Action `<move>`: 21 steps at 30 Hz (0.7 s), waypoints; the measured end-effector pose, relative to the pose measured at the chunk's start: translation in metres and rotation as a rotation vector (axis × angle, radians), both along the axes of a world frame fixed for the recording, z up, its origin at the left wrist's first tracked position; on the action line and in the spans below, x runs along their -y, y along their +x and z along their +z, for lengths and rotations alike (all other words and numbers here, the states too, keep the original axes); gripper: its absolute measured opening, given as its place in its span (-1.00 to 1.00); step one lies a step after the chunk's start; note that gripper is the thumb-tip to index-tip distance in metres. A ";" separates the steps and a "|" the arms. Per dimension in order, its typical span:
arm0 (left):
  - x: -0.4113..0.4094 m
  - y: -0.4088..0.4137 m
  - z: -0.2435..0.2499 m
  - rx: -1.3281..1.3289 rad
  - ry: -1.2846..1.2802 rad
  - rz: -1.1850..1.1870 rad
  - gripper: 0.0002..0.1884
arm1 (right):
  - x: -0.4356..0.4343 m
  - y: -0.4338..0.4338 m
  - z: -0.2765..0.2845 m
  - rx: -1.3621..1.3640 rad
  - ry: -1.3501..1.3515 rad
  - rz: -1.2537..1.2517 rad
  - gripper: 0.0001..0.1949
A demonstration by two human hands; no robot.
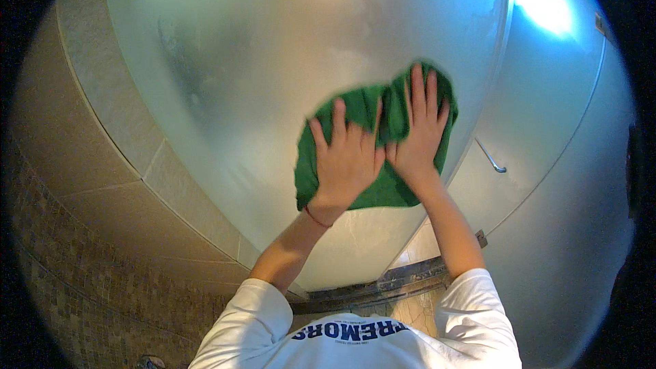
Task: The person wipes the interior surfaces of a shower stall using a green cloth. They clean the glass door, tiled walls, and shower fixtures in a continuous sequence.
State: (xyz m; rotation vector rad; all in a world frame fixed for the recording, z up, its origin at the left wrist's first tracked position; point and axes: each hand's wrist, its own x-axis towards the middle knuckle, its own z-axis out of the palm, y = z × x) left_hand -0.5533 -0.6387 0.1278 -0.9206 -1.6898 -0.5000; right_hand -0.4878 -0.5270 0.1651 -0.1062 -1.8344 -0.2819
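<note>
A green cloth [328, 184] lies spread against a large frosted glass panel [287, 36]. My left hand [346, 159] rests flat on the left part of the cloth, fingers spread and pointing up, with a thin red band around the wrist. Pressed on the cloth's upper right part is my right hand [420, 133], its fingers also apart. The two thumbs nearly meet between the hands, where the cloth is bunched into folds. Neither hand's palm can be seen.
A glass door with a metal handle [493, 158] and a hinge [480, 238] stands on the right. Stone-like tiles [118, 159] edge the panel on the left, beside small brown mosaic tiles [77, 266]. A dark sill [359, 289] runs below the glass.
</note>
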 end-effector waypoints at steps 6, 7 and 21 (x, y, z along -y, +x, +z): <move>-0.022 0.003 -0.154 -0.158 -0.200 -0.072 -0.63 | -0.058 0.038 -0.170 0.462 -0.045 -0.017 -0.34; -0.030 0.006 -0.152 -0.084 -0.261 -0.056 -0.62 | -0.062 0.039 -0.170 0.372 0.016 0.025 -0.37; -0.129 0.063 0.218 -0.314 0.202 -0.060 -0.34 | -0.140 0.057 0.214 -0.307 0.174 -0.028 -0.42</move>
